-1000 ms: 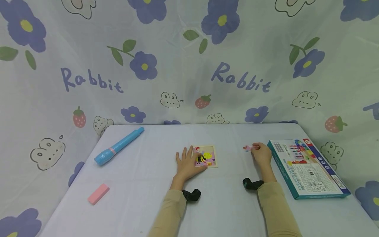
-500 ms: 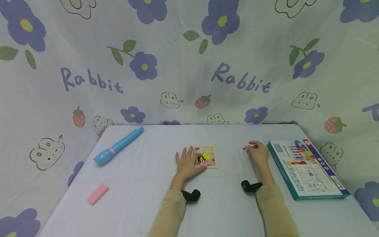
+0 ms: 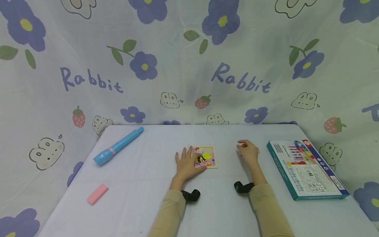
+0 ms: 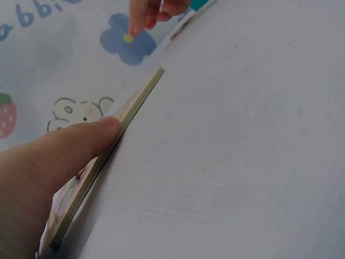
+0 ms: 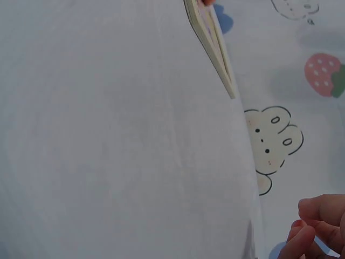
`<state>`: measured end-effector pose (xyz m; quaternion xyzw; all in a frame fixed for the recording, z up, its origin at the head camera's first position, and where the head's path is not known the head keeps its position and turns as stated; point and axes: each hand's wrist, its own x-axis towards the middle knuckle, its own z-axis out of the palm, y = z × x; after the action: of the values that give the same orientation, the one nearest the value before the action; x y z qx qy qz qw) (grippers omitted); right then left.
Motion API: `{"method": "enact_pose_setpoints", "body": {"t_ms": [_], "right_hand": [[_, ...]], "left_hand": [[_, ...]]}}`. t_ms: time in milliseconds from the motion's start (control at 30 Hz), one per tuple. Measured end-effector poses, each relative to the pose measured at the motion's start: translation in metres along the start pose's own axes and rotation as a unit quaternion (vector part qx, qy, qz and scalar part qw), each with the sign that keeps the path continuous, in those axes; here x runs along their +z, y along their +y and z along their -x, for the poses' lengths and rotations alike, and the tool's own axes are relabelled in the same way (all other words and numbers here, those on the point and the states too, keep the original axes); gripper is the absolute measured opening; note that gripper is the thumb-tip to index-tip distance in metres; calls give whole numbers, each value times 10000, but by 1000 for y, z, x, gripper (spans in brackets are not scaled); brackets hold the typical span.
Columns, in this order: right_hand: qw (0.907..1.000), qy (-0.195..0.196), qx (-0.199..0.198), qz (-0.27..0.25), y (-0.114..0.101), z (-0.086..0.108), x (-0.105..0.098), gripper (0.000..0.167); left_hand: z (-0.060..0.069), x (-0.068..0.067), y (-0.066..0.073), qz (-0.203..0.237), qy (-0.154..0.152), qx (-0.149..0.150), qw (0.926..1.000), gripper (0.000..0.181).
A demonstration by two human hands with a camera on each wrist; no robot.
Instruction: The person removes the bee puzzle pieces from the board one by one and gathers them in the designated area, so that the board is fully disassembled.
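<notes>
A small square wooden bee puzzle (image 3: 208,159) in a pale frame lies mid-table. My left hand (image 3: 187,166) rests over its left side with fingers spread, and the thumb (image 4: 91,137) presses the near edge in the left wrist view. Right of the puzzle, my right hand (image 3: 248,152) hovers over the table, its fingers loosely bent. Thumb and index stand apart, and I see nothing held between them; in the right wrist view the fingers (image 5: 323,208) show only at the corner. A sliver of a pink puzzle piece (image 3: 259,150) shows beside the right hand, mostly hidden behind it.
A teal-edged flat box (image 3: 311,171) lies on the right of the white table (image 3: 142,204). On the left are a blue flashlight-shaped object (image 3: 118,146) and a pink block (image 3: 97,194). A patterned cloth (image 3: 183,65) hangs behind the table.
My right hand has moved left, from beside the box across the pink pieces, which it now mostly hides. Its fingers have loosened. The left hand and puzzle have stayed put.
</notes>
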<state>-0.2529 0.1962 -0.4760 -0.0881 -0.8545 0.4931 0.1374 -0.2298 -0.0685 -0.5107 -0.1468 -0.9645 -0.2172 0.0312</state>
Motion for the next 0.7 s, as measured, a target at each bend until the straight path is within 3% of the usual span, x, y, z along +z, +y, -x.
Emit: {"method": "enact_pose_setpoints", "body": {"t_ms": [267,700], "right_hand": [[9993,-306,111,191,-8,0,17,23],[9984,-518,-81,194,-25,8,44,21]], "left_hand": [[0,0,0,-9,-20,-53,10000,61],[0,-3,1,201,77,-102,9997,66]]}}
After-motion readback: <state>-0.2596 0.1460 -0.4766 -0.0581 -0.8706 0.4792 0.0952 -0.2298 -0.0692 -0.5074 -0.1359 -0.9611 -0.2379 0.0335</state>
